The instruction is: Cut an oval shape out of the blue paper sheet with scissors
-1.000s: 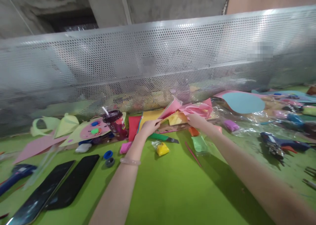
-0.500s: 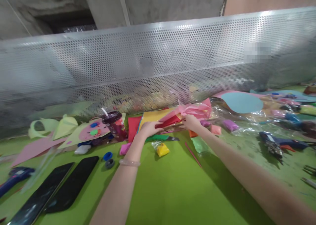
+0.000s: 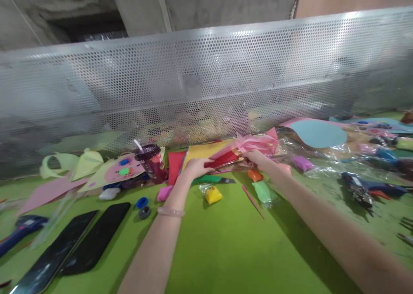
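Observation:
Both my arms reach across a green table (image 3: pixel 226 242) to a pile of coloured paper sheets (image 3: pixel 206 150) under a perforated metal screen. My left hand (image 3: pixel 195 168), with a bead bracelet on its wrist, is closed on the near edge of a red sheet (image 3: pixel 224 158). My right hand (image 3: pixel 256 157) is closed on the same stack, under crumpled pink paper (image 3: pixel 256 143). A yellow sheet lies just behind the red one.
A dark drink cup with a straw (image 3: pixel 151 161) stands left of the pile. Two black phones (image 3: pixel 74 246) lie at the near left. Small bags of yellow (image 3: pixel 213 195), green (image 3: pixel 264 191) and orange clay sit near my hands. A blue glue gun (image 3: pixel 364 186) lies right.
The pink sheets that stood raised between my hands have gone down, and a red sheet now shows on top. Both hands stayed at the pile, the right one shifting slightly.

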Action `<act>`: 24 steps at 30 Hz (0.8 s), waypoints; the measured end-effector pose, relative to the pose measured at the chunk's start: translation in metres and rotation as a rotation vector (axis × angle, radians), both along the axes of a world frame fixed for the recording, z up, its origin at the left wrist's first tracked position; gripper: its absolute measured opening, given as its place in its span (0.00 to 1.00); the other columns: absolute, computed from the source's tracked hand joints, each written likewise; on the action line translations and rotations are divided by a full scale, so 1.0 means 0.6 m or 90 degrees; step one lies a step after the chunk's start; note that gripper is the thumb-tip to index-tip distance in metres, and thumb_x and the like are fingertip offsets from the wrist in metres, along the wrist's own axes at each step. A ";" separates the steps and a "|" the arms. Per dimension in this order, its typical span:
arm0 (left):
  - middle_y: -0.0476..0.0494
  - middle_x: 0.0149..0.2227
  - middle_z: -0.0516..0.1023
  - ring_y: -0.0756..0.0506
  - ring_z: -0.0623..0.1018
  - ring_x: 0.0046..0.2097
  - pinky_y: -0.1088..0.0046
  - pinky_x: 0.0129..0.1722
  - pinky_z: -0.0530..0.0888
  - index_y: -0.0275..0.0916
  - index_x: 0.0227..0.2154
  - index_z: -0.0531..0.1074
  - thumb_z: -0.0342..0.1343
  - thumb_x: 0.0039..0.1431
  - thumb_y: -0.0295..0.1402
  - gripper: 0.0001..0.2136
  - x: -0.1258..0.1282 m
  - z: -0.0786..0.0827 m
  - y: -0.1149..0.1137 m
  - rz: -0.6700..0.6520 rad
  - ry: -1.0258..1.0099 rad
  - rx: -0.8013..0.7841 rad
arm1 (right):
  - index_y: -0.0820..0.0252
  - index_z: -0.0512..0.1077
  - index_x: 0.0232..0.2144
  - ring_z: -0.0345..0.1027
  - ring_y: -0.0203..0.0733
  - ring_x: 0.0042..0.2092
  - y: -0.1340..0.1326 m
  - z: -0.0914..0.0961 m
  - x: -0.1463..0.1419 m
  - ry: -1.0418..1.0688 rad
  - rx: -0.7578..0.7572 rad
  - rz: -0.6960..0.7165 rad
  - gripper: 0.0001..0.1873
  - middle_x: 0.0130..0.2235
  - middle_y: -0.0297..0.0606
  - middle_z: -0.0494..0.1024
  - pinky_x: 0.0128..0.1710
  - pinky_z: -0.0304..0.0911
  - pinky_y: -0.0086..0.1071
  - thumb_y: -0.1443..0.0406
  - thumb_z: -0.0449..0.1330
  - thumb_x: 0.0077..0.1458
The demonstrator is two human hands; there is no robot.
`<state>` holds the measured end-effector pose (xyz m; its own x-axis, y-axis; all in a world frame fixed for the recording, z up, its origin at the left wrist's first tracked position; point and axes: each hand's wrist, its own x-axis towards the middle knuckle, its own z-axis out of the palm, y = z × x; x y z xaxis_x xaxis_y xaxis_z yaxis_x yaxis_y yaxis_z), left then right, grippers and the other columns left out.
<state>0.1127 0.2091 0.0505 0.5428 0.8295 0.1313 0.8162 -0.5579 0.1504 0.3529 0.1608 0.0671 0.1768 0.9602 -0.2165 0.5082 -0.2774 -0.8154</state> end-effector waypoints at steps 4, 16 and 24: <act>0.49 0.46 0.75 0.40 0.73 0.47 0.68 0.44 0.66 0.53 0.47 0.68 0.53 0.49 0.50 0.22 -0.001 0.000 -0.002 -0.003 -0.001 0.006 | 0.66 0.66 0.40 0.66 0.34 0.33 0.004 -0.002 -0.008 0.072 -0.002 -0.027 0.13 0.36 0.38 0.70 0.31 0.66 0.31 0.62 0.52 0.57; 0.49 0.45 0.75 0.40 0.74 0.46 0.68 0.43 0.67 0.53 0.47 0.68 0.53 0.49 0.49 0.21 0.000 0.004 -0.008 -0.007 -0.009 0.017 | 0.65 0.65 0.43 0.66 0.36 0.37 0.015 -0.009 -0.006 0.234 -0.017 -0.096 0.14 0.40 0.40 0.69 0.34 0.66 0.33 0.62 0.53 0.57; 0.50 0.46 0.75 0.40 0.73 0.46 0.67 0.43 0.67 0.53 0.47 0.68 0.53 0.49 0.50 0.21 -0.001 0.000 -0.006 -0.006 -0.010 0.015 | 0.66 0.66 0.40 0.66 0.33 0.31 0.026 -0.018 0.013 0.360 -0.043 -0.039 0.12 0.36 0.37 0.70 0.29 0.65 0.29 0.62 0.52 0.58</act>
<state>0.1123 0.2054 0.0508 0.5481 0.8212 0.1590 0.8087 -0.5688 0.1498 0.3605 0.1765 0.0561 0.0703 0.9327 -0.3538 -0.0201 -0.3533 -0.9353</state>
